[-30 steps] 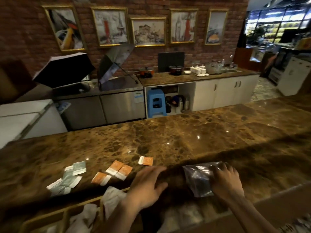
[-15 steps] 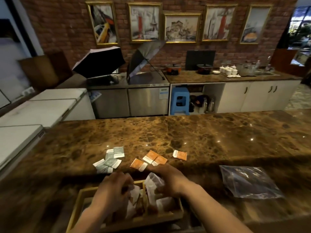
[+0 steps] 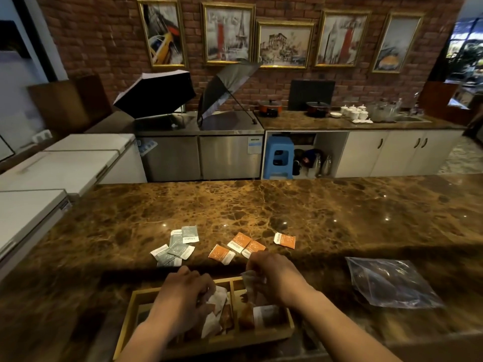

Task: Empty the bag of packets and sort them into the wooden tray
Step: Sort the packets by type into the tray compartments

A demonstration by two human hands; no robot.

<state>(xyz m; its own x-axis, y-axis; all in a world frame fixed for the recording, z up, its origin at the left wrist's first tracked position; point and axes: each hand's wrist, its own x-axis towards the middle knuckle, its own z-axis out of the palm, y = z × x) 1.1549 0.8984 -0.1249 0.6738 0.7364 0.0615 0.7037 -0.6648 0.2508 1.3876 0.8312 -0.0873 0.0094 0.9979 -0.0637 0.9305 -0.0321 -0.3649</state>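
Observation:
A wooden tray (image 3: 209, 344) with several compartments sits at the near edge of the marble counter, holding white and brown packets. My left hand (image 3: 184, 291) is over the tray's left half, fingers closed on a white packet (image 3: 218, 300). My right hand (image 3: 271, 273) is above the tray's right half, pinching a clear wrapper (image 3: 250, 279). Beyond the tray lie several grey-green packets (image 3: 177, 245) and several orange packets (image 3: 241, 245) on the counter. The clear plastic bag (image 3: 389, 284) lies flat to the right.
The brown marble counter (image 3: 287, 210) stretches wide beyond the packets. Behind it are white chest freezers (image 3: 65, 163), steel fridges with two open umbrellas (image 3: 156, 92), a blue stool (image 3: 278, 158) and white cabinets.
The right hand let go of the plastic bag, which now lies on the counter. Both hands came over the tray and took hold of packets; the view swung left and down.

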